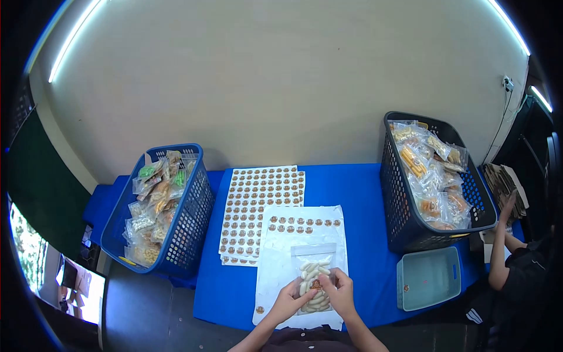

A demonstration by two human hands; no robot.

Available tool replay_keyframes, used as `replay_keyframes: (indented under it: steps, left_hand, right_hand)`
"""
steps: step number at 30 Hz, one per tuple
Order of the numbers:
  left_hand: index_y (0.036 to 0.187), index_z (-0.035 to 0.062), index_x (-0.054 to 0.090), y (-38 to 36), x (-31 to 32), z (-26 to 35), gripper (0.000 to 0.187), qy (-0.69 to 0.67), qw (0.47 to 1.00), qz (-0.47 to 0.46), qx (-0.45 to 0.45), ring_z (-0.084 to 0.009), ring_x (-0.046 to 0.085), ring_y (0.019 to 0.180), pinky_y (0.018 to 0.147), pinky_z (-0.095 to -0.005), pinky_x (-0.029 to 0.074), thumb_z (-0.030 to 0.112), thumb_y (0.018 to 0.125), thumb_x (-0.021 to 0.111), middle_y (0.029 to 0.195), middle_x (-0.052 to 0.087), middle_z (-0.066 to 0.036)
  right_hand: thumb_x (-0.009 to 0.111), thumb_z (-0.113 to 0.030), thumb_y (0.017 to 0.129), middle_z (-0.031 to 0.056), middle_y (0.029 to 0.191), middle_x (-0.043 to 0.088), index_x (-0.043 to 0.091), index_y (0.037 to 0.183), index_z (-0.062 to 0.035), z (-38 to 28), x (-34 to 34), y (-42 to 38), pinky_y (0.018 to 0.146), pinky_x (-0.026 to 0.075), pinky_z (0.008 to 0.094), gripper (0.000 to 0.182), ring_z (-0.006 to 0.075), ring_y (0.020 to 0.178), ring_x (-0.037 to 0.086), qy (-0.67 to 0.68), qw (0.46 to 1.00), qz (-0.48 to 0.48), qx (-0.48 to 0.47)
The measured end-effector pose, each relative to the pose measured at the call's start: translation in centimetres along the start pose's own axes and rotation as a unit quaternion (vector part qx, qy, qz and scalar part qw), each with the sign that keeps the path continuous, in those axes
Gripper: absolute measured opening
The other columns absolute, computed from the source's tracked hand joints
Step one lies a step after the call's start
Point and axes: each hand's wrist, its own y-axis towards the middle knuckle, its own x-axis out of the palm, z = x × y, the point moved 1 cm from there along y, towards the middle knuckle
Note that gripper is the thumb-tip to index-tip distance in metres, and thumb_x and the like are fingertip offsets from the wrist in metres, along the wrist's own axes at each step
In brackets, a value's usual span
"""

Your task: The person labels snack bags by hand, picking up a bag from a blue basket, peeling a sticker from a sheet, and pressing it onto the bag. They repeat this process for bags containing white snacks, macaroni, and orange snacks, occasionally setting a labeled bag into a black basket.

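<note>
- Left hand (288, 301): at the 6 o'clock edge of the blue table (358, 193), fingers pressed on the left side of the clear snack pouch (313, 278); thumb and forefinger meet at the round brown sticker (316, 285) on the pouch face.
- Right hand (341, 292): mirrors the left hand from the 3 o'clock side of the pouch, fingertips closed together at the same sticker; whether they pinch it or only press it flat cannot be told.
- Clear snack pouch: lies flat between the two hands, its sealed top pointing to 12 o'clock beyond the fingertips and its lower part under them; pale oblong pieces show inside.
- White backing sheet (275, 276): lies under the pouch; a double row of brown stickers remains along its 12 o'clock edge.
- Full sticker sheets (258, 205): stacked at 11 o'clock from the hands, touching the white backing sheet.
- Blue basket (190, 217): at 9 to 10 o'clock, at the left end of the table, filled with packed pouches.
- Dark basket (399, 193): at 2 o'clock, likewise filled with pouches.
- Pale teal tray (428, 278): at 3 o'clock from the hands, just below the dark basket.
- Another person (510, 258): at the far 3 o'clock edge, one arm raised toward a stack of brown card.
</note>
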Motion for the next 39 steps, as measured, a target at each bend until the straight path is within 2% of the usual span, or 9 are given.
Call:
replay_keyframes:
  steps: [6,9,15,18,21,24,33,36,39]
  left_hand:
    - [0.116,-0.0048,0.040,-0.5,0.0,0.1,0.039,0.014,0.999,0.042,0.004,-0.0107,0.054,0.089,0.076,-0.0230,0.045,0.012,0.084,0.055,0.102,0.055,-0.009]
    - [0.112,-0.0057,0.043,-0.3,-0.3,-0.2,0.035,0.026,0.995,0.093,0.018,-0.0106,0.055,0.087,0.073,-0.0220,0.045,0.015,0.086,0.053,0.100,0.056,-0.010]
    - [0.112,-0.0061,0.045,-0.2,-0.2,-0.5,0.033,0.008,0.993,0.117,0.024,-0.0100,0.055,0.087,0.073,-0.0218,0.046,0.015,0.087,0.050,0.100,0.056,-0.011]
    - [0.114,-0.0052,0.044,0.0,0.3,-0.2,0.034,0.021,0.991,0.117,0.058,-0.0104,0.055,0.087,0.073,-0.0218,0.046,0.016,0.087,0.050,0.100,0.056,-0.011]
    - [0.116,-0.0046,0.042,-0.1,0.2,0.1,0.035,-0.005,0.994,0.107,0.021,-0.0106,0.055,0.087,0.072,-0.0216,0.046,0.013,0.086,0.051,0.099,0.056,-0.011]
    - [0.118,-0.0044,0.039,-0.4,0.6,0.4,0.039,0.034,0.997,0.068,0.021,-0.0109,0.055,0.087,0.072,-0.0220,0.047,0.009,0.084,0.053,0.100,0.056,-0.011]
    - [0.120,-0.0033,0.037,-0.4,0.5,-0.5,0.042,-0.009,0.999,0.048,0.010,-0.0115,0.055,0.089,0.074,-0.0233,0.047,0.006,0.083,0.055,0.102,0.055,-0.010]
    - [0.120,-0.0035,0.037,-0.4,0.9,-0.1,0.042,-0.021,0.998,0.059,0.008,-0.0114,0.055,0.089,0.074,-0.0231,0.047,0.006,0.083,0.055,0.102,0.055,-0.010]
    - [0.121,-0.0039,0.037,-0.1,1.1,-0.6,0.044,0.018,0.997,0.060,0.036,-0.0108,0.055,0.089,0.073,-0.0227,0.047,0.006,0.082,0.056,0.101,0.055,-0.009]
  right_hand:
    - [0.062,-0.018,0.078,0.0036,0.071,0.059,0.056,0.088,-0.0001,-0.2,0.8,-0.4,0.058,0.041,0.0219,0.022,0.0063,0.064,0.052,0.079,0.997,0.004,-0.002]
    - [0.063,-0.013,0.077,0.0044,0.083,0.057,0.052,0.095,0.0009,-1.1,0.6,-0.4,0.067,0.042,0.0206,0.025,0.0069,0.076,0.053,-0.031,0.996,-0.077,-0.038]
    - [0.065,-0.012,0.074,0.0063,0.090,0.057,0.048,0.104,0.0007,-0.8,0.4,-0.8,0.073,0.042,0.0231,0.036,0.0098,0.083,0.053,-0.021,0.993,-0.110,-0.026]
    - [0.067,-0.019,0.073,0.0062,0.079,0.056,0.051,0.102,-0.0004,-1.5,0.3,-0.8,0.066,0.042,0.0246,0.038,0.0104,0.073,0.052,-0.030,0.994,-0.090,-0.060]
    - [0.067,-0.019,0.073,0.0059,0.079,0.057,0.051,0.100,0.0011,-1.0,0.1,-0.9,0.064,0.044,0.0243,0.037,0.0099,0.073,0.052,0.009,0.996,-0.087,-0.026]
    - [0.062,-0.012,0.078,0.0063,0.088,0.058,0.050,0.101,0.0020,-0.8,-0.1,-1.0,0.072,0.042,0.0230,0.030,0.0098,0.082,0.053,0.006,0.997,-0.080,-0.006]
    - [0.056,-0.013,0.084,0.0049,0.085,0.059,0.052,0.097,0.0030,-0.3,-0.1,-1.2,0.068,0.042,0.0210,0.021,0.0064,0.077,0.053,0.084,0.995,-0.044,0.033]
    - [0.059,-0.013,0.082,0.0047,0.085,0.059,0.052,0.096,0.0028,-0.6,-0.5,-0.9,0.066,0.042,0.0205,0.023,0.0059,0.077,0.052,0.045,0.996,-0.065,0.036]
    - [0.062,-0.014,0.079,0.0041,0.081,0.059,0.055,0.092,0.0024,-1.5,-0.2,-0.6,0.065,0.041,0.0199,0.022,0.0051,0.074,0.052,-0.024,0.998,-0.044,-0.029]
